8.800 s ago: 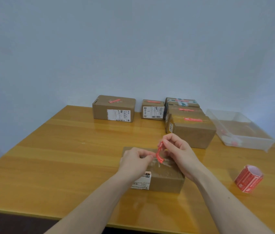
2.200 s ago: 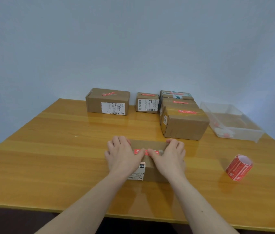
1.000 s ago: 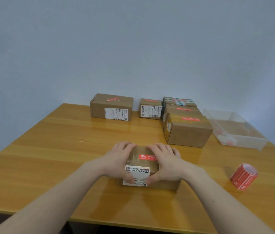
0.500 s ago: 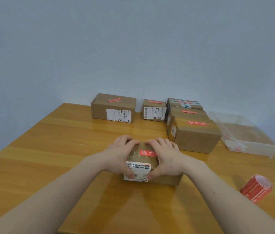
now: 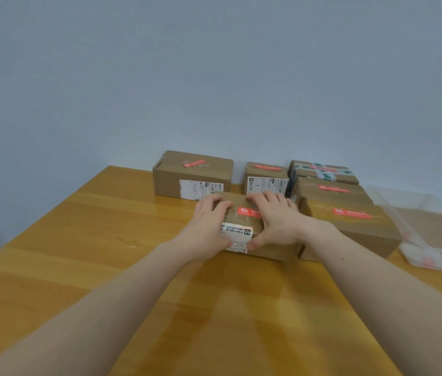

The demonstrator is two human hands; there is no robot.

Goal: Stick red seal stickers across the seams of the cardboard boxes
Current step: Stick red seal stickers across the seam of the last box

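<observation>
plain blue-grey wall behind, and a glossy wooden table [image 5: 84,267] below it carrying all the work. both hands clasp one small cardboard box [image 5: 268,248]: the left hand [image 5: 209,229] wraps its left end, fingers curled over the top and thumb on the near face by the white shipping label [image 5: 237,232]; the right hand [image 5: 276,221] grips the other end the same way. between the two hands a red seal sticker [image 5: 247,211] lies flat on the box top, across the taped seam as far as i can tell, so this box looks done.

beyond the hands stand two boxes, one [image 5: 192,173] off to the left and a smaller one [image 5: 266,177] straight ahead, each with a red strip on top. right of the right hand, touching or just beside the held box, a larger sealed box [image 5: 350,232] sits with two more stacked behind it. further right is a clear plastic tray [image 5: 431,234].

every box in view carries a sticker; what seems left is setting this one among the finished group. whether unsealed boxes remain out of view, i cannot tell.
</observation>
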